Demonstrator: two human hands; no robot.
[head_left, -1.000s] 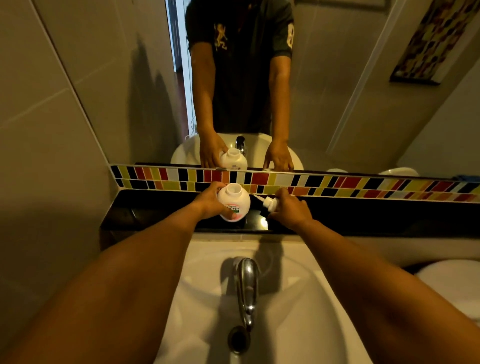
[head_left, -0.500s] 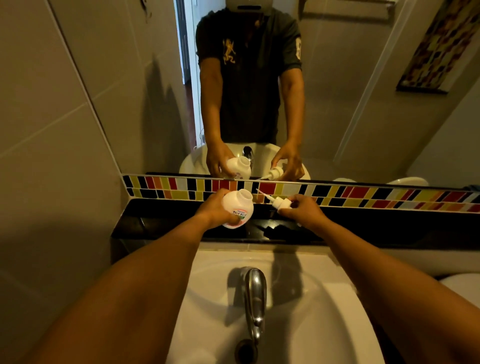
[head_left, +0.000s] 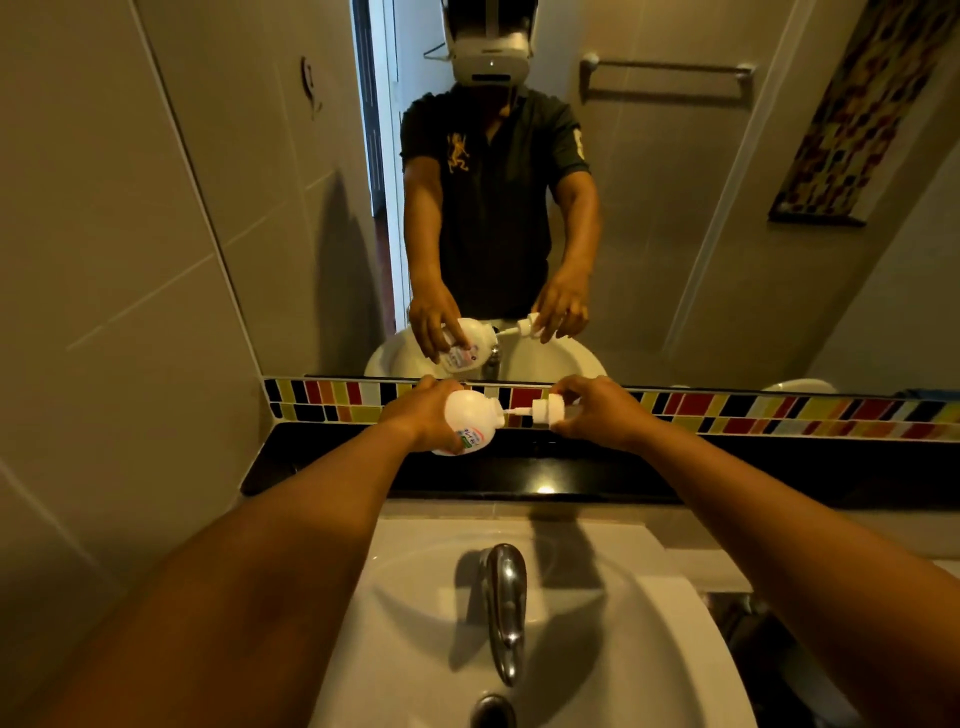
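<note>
Gripping a round, glossy plastic bottle in my left hand, I pinch the pump, now closer, in my right hand.

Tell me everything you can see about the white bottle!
The white bottle is round and squat, looks like plastic, with a label printed in green and pink. It is tipped on its side, neck pointing right, above the black ledge. The left hand grips its body. Its pump head is off, pinched by the right hand, with the thin tube reaching to the bottle's mouth.
</note>
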